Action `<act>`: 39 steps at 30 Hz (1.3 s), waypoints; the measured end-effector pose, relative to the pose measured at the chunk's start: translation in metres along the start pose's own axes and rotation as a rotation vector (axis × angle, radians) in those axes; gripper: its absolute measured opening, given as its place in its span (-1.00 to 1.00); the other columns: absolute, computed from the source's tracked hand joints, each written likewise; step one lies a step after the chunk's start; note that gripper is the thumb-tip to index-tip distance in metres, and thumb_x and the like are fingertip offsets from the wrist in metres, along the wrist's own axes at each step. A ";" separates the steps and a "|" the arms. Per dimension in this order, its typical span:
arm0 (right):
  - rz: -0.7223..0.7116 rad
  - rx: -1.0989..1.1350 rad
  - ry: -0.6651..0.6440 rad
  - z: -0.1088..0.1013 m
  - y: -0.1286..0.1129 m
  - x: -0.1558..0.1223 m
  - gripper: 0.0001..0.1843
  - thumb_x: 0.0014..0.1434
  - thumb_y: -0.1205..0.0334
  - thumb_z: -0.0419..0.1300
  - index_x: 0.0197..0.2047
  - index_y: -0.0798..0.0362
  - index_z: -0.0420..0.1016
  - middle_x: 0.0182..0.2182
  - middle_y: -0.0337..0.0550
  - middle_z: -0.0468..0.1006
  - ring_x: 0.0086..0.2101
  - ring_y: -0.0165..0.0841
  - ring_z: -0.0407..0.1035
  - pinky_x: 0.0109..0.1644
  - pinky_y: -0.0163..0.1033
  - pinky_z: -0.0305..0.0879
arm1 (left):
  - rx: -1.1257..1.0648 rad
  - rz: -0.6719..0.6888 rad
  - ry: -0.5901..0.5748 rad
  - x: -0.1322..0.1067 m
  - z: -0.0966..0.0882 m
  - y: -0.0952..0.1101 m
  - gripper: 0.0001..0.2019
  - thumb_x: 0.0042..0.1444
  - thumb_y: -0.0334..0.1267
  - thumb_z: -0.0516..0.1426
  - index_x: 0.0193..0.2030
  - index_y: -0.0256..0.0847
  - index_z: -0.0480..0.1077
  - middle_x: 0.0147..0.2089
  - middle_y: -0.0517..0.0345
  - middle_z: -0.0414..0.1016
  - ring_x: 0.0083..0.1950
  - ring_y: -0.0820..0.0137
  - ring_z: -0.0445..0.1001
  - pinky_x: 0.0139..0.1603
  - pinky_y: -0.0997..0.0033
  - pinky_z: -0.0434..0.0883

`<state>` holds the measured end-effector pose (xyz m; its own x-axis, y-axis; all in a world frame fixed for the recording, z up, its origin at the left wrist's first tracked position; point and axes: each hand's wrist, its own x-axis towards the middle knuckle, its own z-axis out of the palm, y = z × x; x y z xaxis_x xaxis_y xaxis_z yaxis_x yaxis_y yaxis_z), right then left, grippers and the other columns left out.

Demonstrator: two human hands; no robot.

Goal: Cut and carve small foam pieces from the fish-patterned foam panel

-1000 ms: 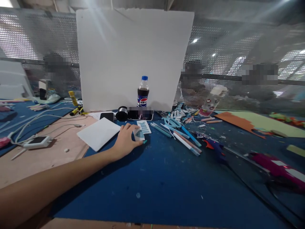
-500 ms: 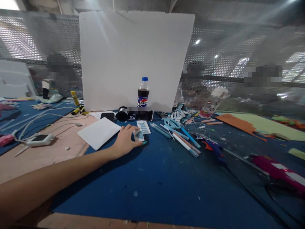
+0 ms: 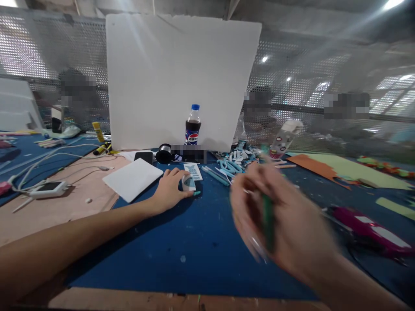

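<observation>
My left hand rests on the blue mat, its thumb and fingers curled around a small white piece with a blue-grey patch. A teal spot shows at the thumb tip; I cannot make out whether it is a nail or a scrap. Just behind lies a white card with rows of blue marks. On the right, my right hand is raised over the mat, blurred, with its fingers wrapped round a dark green pen-like stick. A white sheet lies left of my left hand.
A cola bottle, a black spool and a phone stand before a white board. Pale blue scissors and scraps lie behind my right hand. A magenta tool and cable lie right; white cables left.
My right hand has come into view from the right with the green stick, covering the blue glue gun and several pens. My left hand stays in place. The view has shifted slightly.
</observation>
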<state>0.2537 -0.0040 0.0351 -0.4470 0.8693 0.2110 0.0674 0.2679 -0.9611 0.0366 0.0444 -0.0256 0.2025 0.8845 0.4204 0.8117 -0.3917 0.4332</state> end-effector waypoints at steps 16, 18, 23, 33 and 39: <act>0.152 0.377 0.168 0.018 0.059 0.062 -0.60 0.03 -0.10 0.11 -0.52 0.05 0.15 -0.86 -0.49 0.12 -0.90 -0.64 -0.18 -0.85 -0.49 -0.23 | -0.152 0.013 0.053 -0.003 -0.007 0.011 -0.49 -0.11 -0.18 0.22 0.03 -0.17 0.27 -0.04 0.05 0.37 -0.04 0.20 0.32 -0.04 0.16 0.31; 0.159 0.356 0.154 0.017 0.055 0.062 -0.64 0.02 -0.08 0.13 -0.45 0.06 0.20 -0.85 -0.50 0.14 -0.89 -0.64 -0.18 -0.85 -0.50 -0.22 | -0.195 0.028 0.059 -0.004 -0.008 0.012 -0.48 -0.12 -0.18 0.22 0.03 -0.16 0.26 -0.01 0.04 0.37 -0.04 0.21 0.34 -0.09 0.19 0.34; 0.298 0.272 -0.149 0.008 0.047 0.057 -0.72 0.00 0.05 0.16 -0.40 0.09 0.24 -0.87 -0.50 0.14 -0.90 -0.62 -0.16 -0.86 -0.49 -0.24 | -0.221 -0.033 0.007 -0.007 -0.013 0.020 -0.38 -0.17 -0.05 0.25 0.05 -0.22 0.24 -0.15 0.02 0.43 -0.31 0.31 0.41 -0.30 0.30 0.37; 0.327 0.372 -0.253 -0.002 0.056 0.060 -0.78 -0.04 0.20 0.22 -0.37 0.13 0.30 -0.88 -0.54 0.09 -0.88 -0.65 -0.18 -0.85 -0.50 -0.21 | -0.187 -0.076 -0.098 -0.008 -0.014 0.021 -0.39 -0.20 0.12 0.23 -0.05 -0.20 0.26 -0.48 0.25 0.38 -0.48 0.37 0.37 -0.48 0.44 0.24; 0.332 0.347 -0.309 -0.003 0.053 0.060 -0.76 0.00 0.18 0.19 -0.30 0.14 0.32 -0.86 -0.53 0.14 -0.88 -0.64 -0.19 -0.85 -0.50 -0.20 | -0.150 -0.111 -0.078 -0.008 -0.014 0.021 -0.42 -0.21 0.12 0.22 -0.11 -0.21 0.24 -0.46 0.24 0.37 -0.45 0.36 0.36 -0.48 0.43 0.23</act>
<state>0.2328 0.0632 -0.0025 -0.6957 0.7075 -0.1244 -0.0247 -0.1966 -0.9802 0.0451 0.0256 -0.0088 0.1628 0.9392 0.3023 0.7422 -0.3185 0.5897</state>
